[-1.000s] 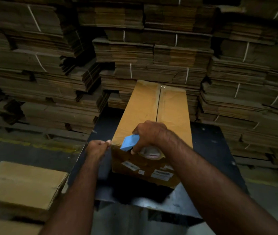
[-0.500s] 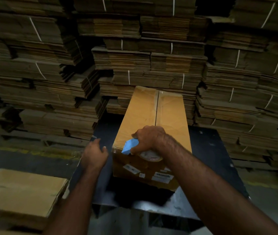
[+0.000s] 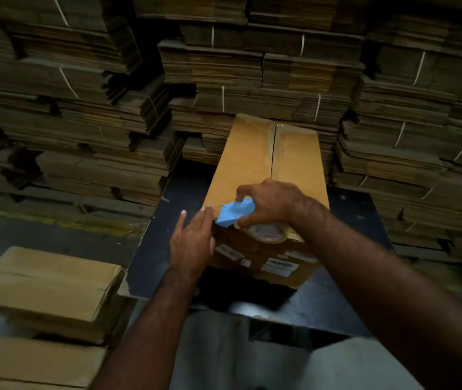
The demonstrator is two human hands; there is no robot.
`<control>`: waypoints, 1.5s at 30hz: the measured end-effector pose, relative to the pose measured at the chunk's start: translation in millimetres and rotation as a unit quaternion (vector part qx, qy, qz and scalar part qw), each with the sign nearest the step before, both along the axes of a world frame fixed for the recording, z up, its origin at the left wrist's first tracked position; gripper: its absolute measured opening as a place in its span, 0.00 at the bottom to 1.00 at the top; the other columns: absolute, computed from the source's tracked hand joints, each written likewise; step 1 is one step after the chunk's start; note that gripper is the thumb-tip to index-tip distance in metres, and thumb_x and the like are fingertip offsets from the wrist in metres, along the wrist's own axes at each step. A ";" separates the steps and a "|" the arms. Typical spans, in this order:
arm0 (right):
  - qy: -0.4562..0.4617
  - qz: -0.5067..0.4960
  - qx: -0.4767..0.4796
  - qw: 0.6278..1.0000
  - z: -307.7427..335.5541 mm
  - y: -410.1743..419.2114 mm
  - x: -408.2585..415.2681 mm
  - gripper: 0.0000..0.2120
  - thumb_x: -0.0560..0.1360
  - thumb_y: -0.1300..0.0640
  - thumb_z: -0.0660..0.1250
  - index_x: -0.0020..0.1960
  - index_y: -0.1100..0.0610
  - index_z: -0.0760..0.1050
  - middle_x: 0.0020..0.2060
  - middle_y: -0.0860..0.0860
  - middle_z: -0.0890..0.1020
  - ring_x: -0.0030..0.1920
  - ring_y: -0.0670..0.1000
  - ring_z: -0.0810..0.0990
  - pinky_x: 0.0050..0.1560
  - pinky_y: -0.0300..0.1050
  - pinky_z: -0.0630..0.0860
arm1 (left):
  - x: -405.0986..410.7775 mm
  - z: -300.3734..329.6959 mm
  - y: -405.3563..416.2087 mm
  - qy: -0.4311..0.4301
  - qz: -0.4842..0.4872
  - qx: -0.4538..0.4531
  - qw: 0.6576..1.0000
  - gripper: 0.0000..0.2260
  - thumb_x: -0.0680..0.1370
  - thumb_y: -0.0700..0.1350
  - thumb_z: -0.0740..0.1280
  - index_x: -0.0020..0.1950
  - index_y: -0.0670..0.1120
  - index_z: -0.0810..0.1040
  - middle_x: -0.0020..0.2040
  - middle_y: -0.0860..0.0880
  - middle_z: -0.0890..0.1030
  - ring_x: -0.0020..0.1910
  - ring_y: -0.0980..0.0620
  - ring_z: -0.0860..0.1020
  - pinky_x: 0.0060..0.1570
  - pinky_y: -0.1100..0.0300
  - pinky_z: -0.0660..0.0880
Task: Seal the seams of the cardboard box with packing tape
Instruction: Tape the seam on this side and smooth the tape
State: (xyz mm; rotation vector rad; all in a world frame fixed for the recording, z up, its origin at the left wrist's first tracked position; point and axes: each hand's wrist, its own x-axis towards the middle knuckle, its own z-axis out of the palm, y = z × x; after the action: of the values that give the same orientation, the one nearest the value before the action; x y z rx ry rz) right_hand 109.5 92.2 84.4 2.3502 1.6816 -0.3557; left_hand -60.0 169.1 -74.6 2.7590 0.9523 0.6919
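A long closed cardboard box (image 3: pixel 241 164) lies lengthwise on a dark table (image 3: pixel 348 299), its centre seam running away from me. My right hand (image 3: pixel 272 204) grips a blue tape dispenser (image 3: pixel 234 212) with a roll of clear packing tape (image 3: pixel 266 233) at the box's near top edge. With straight fingers, my left hand (image 3: pixel 193 243) lies flat against the box's near left corner. White labels sit on the box's near face.
Strapped bundles of flat cardboard (image 3: pixel 252 66) are stacked high behind and on both sides of the table. Two closed cartons (image 3: pixel 46 285) are piled at the lower left. A yellow line marks the floor (image 3: pixel 21 220) at left.
My left hand has moved right from beside the box and opened flat onto its near left corner. The right hand keeps the dispenser at the near edge.
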 end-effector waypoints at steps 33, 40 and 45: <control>0.004 -0.050 -0.022 0.998 -3.3 -84.7 76.4 0.31 0.64 0.28 0.71 0.63 0.39 0.73 0.49 0.45 0.73 0.50 0.49 0.70 0.47 0.50 0.69 | 44.1 -1.9 -10.1 0.105 -0.068 0.064 0.990 0.34 0.75 0.47 0.72 0.78 0.40 0.63 0.77 0.41 0.66 0.76 0.43 0.64 0.76 0.46 0.57; 0.013 -0.069 -0.026 0.997 -5.1 -89.0 77.3 0.30 0.65 0.29 0.71 0.63 0.39 0.73 0.55 0.47 0.76 0.52 0.50 0.72 0.50 0.51 0.71 | 76.5 7.1 -62.2 0.129 -0.165 0.080 0.975 0.34 0.78 0.52 0.65 0.79 0.40 0.60 0.79 0.40 0.62 0.78 0.43 0.60 0.77 0.46 0.52; 0.011 -0.072 -0.022 0.997 -5.8 -90.1 77.7 0.31 0.64 0.28 0.71 0.64 0.39 0.73 0.58 0.47 0.77 0.55 0.51 0.73 0.53 0.53 0.74 | 80.3 2.3 -64.9 0.110 -0.146 0.090 0.979 0.25 0.80 0.48 0.61 0.75 0.40 0.68 0.74 0.41 0.71 0.74 0.44 0.69 0.74 0.48 0.58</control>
State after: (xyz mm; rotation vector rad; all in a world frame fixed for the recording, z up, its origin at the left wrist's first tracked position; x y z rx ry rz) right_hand 187.2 2.1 78.7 2.4513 1.5012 -0.4415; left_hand 20.3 104.2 -72.3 3.0953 0.5184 0.4505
